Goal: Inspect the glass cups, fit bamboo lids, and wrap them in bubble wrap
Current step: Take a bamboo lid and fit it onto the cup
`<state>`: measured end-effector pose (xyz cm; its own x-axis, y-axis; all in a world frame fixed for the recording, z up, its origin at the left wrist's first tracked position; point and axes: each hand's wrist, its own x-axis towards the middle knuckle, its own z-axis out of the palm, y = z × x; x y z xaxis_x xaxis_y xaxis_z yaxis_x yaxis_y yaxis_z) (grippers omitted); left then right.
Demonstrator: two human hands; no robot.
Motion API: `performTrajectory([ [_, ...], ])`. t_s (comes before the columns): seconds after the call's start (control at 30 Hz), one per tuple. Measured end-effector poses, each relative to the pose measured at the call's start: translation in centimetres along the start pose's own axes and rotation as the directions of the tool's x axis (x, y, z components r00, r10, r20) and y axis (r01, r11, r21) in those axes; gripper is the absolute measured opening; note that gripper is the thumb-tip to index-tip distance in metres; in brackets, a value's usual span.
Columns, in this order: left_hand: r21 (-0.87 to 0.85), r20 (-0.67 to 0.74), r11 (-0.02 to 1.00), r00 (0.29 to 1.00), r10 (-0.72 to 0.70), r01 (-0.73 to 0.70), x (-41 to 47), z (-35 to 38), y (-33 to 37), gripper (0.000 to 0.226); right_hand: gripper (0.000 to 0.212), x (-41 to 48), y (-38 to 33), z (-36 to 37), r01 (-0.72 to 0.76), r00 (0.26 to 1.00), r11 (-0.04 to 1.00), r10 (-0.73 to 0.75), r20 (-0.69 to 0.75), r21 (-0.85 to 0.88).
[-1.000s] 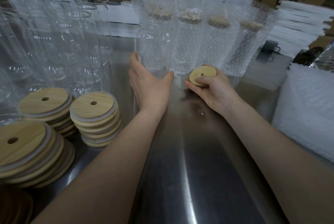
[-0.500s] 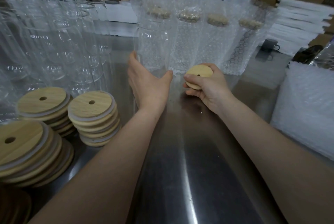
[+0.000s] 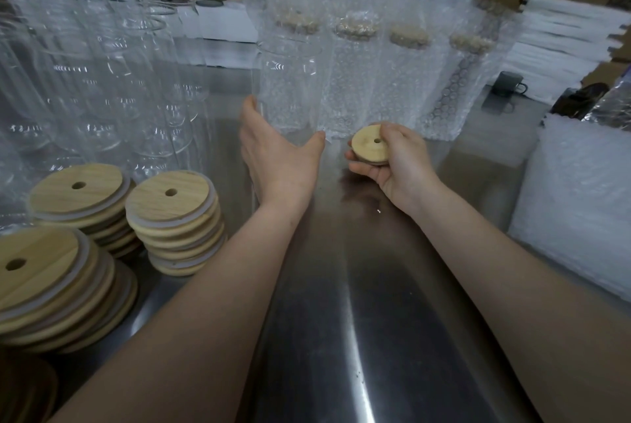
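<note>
- Head view: left hand (image 3: 280,160) has its grip round the base of a bare glass cup (image 3: 290,88) at the back of the worktop (image 3: 358,286). Right hand (image 3: 403,166) grasps a bamboo lid (image 3: 369,143).
- I'd steady the cup, then seat the lid level before pressing.
- The cup's tall, clear and lidless, right by the wrapped cups (image 3: 406,81).

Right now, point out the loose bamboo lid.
Head view, right of centre: the bamboo lid is held in the right hand, just before the bubble-wrapped cups.
</note>
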<state>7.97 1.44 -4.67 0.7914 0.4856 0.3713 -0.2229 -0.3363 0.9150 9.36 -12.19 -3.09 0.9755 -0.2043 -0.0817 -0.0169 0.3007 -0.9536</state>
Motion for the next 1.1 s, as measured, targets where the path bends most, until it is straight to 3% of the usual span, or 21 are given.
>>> performTrajectory([
  [0.2,-0.003,-0.001,1.0,1.0,0.009,-0.009,0.0,0.0,0.0,0.095,0.027,0.4,-0.3,-0.4,-0.097,0.995,0.967,0.092,0.033,0.235],
  [0.5,-0.008,0.015,1.0,1.0,-0.002,0.002,0.0,0.0,0.0,0.095,0.082,0.3,-0.2,-1.1,-0.061,0.983,0.979,0.025,0.183,0.196],
  [0.6,-0.014,0.016,1.0,1.0,-0.003,0.003,0.0,0.0,0.0,0.096,0.074,0.2,-0.2,-1.1,-0.068,0.975,0.975,0.02,0.22,0.214],
  [0.73,-0.017,0.013,1.0,1.0,-0.005,0.005,0.0,0.0,0.0,0.096,0.038,0.1,-0.3,-1.1,-0.061,0.947,0.974,-0.013,0.32,0.218],
  [0.83,-0.017,0.014,1.0,1.0,-0.004,0.004,0.0,0.0,0.0,0.096,0.028,0.0,-0.4,-1.1,-0.049,0.956,0.987,0.002,0.294,0.153],
  [0.9,-0.016,0.012,1.0,1.0,-0.005,0.005,-0.1,0.0,0.0,0.096,0.031,-0.1,-0.4,-1.1,-0.037,0.959,0.996,0.013,0.283,0.078],
  [1.03,-0.026,-0.004,1.0,1.0,-0.013,0.013,-0.1,0.0,0.0,0.095,0.059,-0.3,-0.4,-1.0,-0.025,0.962,0.999,0.03,0.272,-0.021],
  [1.1,-0.032,-0.019,0.999,1.0,-0.011,0.01,-0.1,-0.1,0.1,0.095,0.051,-0.3,-0.4,-1.0,-0.016,0.964,0.999,0.026,0.266,-0.04],
])
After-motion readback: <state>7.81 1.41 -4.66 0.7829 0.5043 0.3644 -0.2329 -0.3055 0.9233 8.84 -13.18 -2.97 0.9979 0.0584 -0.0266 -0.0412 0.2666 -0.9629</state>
